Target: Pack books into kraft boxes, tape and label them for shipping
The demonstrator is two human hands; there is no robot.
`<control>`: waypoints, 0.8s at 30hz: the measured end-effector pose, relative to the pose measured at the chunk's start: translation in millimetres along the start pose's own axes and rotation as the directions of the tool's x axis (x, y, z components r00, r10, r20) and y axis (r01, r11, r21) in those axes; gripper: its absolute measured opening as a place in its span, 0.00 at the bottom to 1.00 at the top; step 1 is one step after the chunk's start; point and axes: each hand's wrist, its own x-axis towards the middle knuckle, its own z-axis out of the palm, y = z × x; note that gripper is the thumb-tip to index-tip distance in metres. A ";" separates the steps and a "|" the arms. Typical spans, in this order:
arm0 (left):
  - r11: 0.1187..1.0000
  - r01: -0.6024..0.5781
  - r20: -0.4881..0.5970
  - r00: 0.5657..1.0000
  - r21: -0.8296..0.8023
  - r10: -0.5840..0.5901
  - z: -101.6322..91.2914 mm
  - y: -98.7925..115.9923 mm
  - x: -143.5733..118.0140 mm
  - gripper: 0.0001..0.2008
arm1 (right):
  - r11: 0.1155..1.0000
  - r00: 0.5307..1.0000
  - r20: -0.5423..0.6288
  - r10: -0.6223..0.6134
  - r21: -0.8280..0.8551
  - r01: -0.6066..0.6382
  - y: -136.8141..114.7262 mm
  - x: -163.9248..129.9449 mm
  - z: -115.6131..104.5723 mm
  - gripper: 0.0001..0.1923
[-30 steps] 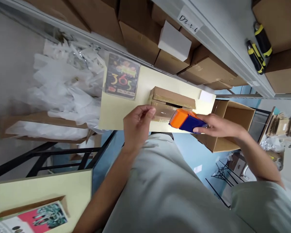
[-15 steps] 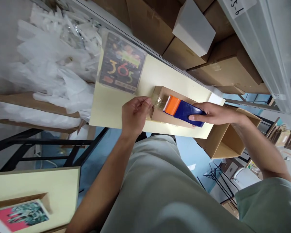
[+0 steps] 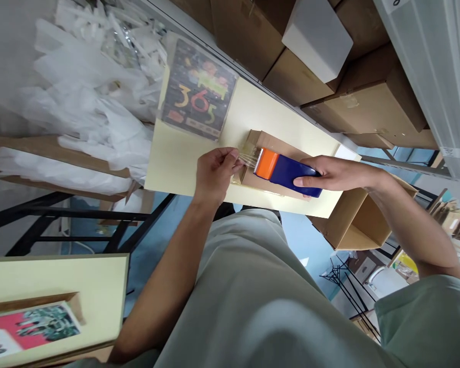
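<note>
Our left hand (image 3: 213, 171) has its fingers (image 3: 230, 156) pressed together, pinching the free end of a strip of clear tape (image 3: 247, 158). The strip runs taut from that pinch to the toothed edge of the tape dispenser (image 3: 287, 171). Our right hand (image 3: 331, 174) has its fingers (image 3: 306, 180) wrapped around the dispenser's blue handle; the orange head points toward the left hand.

The dispenser lies along the top of a small cardboard box (image 3: 266, 145), touching it. The tape end meets the box at its near-left corner, just beside the left thumb. The box sits on a pale yellow table (image 3: 176, 163), close to the edge nearest us.

On the same table, beyond the left hand, lies a book in a clear sleeve (image 3: 197, 97) with "365" on its cover, well apart from the box. Left of the table is a heap of clear plastic bags (image 3: 95, 117). Beyond the table stand brown cartons (image 3: 368, 102), with a white box (image 3: 316, 38) on top of them. An open carton (image 3: 352, 225) sits below our right forearm. At lower left, a second table (image 3: 61, 276) carries a tray with a printed sheet (image 3: 30, 329).
</note>
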 end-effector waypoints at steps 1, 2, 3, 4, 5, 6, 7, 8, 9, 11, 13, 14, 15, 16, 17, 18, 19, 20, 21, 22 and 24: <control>1.000 0.002 -0.002 1.000 0.003 -0.002 0.8 -3.0 2.2 0.13 | 1.000 1.000 -0.001 0.008 -0.001 -0.008 -0.6 0.6 0.3 0.31; 1.000 0.006 -0.005 1.000 0.007 -0.005 2.0 -6.1 4.4 0.12 | 1.000 1.000 -0.001 0.017 -0.002 -0.017 -1.3 1.1 0.5 0.31; 1.000 0.008 -0.007 1.000 0.011 -0.008 3.5 -9.4 6.7 0.12 | 1.000 1.000 0.001 0.024 -0.004 -0.024 -2.0 1.6 0.7 0.31; 1.000 0.009 -0.006 1.000 0.019 -0.009 5.1 -12.7 9.0 0.11 | 1.000 1.000 0.003 0.029 -0.004 -0.029 -2.7 2.0 0.9 0.32; 0.999 0.007 -0.001 1.000 0.033 -0.007 6.6 -16.0 11.1 0.11 | 1.000 1.000 0.006 0.029 0.000 -0.029 -3.5 2.4 1.1 0.32; 0.999 0.002 0.008 1.000 0.052 -0.002 7.8 -18.9 13.1 0.11 | 1.000 1.000 0.009 0.027 0.006 -0.027 -4.2 2.7 1.3 0.32; 0.997 -0.007 0.020 1.000 0.080 0.006 8.4 -21.4 14.6 0.11 | 1.000 1.000 0.013 0.024 0.013 -0.024 -4.9 2.9 1.5 0.32; 0.993 -0.023 0.030 0.999 0.113 0.019 8.4 -23.0 15.4 0.11 | 1.000 1.000 0.016 0.019 0.018 -0.019 -5.6 3.1 1.8 0.32; 0.987 -0.045 0.034 0.999 0.152 0.040 7.8 -23.6 15.4 0.11 | 1.000 1.000 0.016 0.014 0.021 -0.014 -6.2 3.1 2.2 0.32; 0.967 -0.105 0.017 0.994 0.233 0.104 5.2 -20.9 11.9 0.14 | 1.000 1.000 0.019 0.004 0.016 -0.004 -6.8 2.7 3.0 0.32; 0.939 -0.175 -0.008 0.983 0.297 0.186 2.8 -13.6 3.8 0.21 | 1.000 1.000 0.018 -0.007 0.007 0.007 -6.6 2.1 3.9 0.32; 0.926 -0.204 -0.011 0.976 0.317 0.219 2.5 -9.1 -1.5 0.23 | 1.000 1.000 0.019 -0.013 0.003 0.013 -6.2 1.9 4.3 0.32; 0.918 -0.225 -0.003 0.971 0.328 0.239 3.1 -4.5 -6.9 0.22 | 1.000 1.000 0.021 -0.017 -0.001 0.017 -5.5 1.7 4.7 0.33; 0.913 -0.237 0.010 0.969 0.332 0.248 4.5 -0.4 -11.9 0.20 | 1.000 1.000 0.021 -0.021 -0.006 0.021 -4.7 1.6 5.1 0.33; 0.911 -0.240 0.020 0.969 0.334 0.248 6.6 3.0 -16.0 0.16 | 1.000 1.000 0.020 -0.024 -0.012 0.024 -3.9 1.7 5.4 0.33; 0.912 -0.236 0.023 0.970 0.336 0.242 9.1 5.4 -18.8 0.14 | 0.999 0.999 0.018 -0.028 -0.016 0.028 -3.0 2.1 5.7 0.34; 0.913 -0.230 0.021 0.971 0.338 0.236 11.6 6.8 -20.2 0.11 | 0.999 0.999 0.015 -0.033 -0.017 0.033 -2.2 2.6 5.9 0.34; 0.912 -0.228 0.018 0.972 0.341 0.236 13.7 7.4 -20.3 0.09 | 0.999 0.999 0.009 -0.039 -0.015 0.039 -1.4 3.3 6.2 0.34; 0.909 -0.231 0.014 0.970 0.346 0.241 15.2 7.4 -19.4 0.08 | 0.999 0.999 0.004 -0.047 -0.008 0.047 -0.8 4.2 6.6 0.34; 0.905 -0.239 0.015 0.968 0.352 0.250 16.1 6.9 -18.0 0.07 | 0.999 0.999 0.000 -0.054 0.004 0.054 -0.2 5.3 7.1 0.33; 0.894 -0.258 0.025 0.963 0.368 0.268 16.5 5.7 -15.2 0.07 | 0.997 0.998 0.001 -0.070 0.032 0.070 1.6 7.5 8.8 0.32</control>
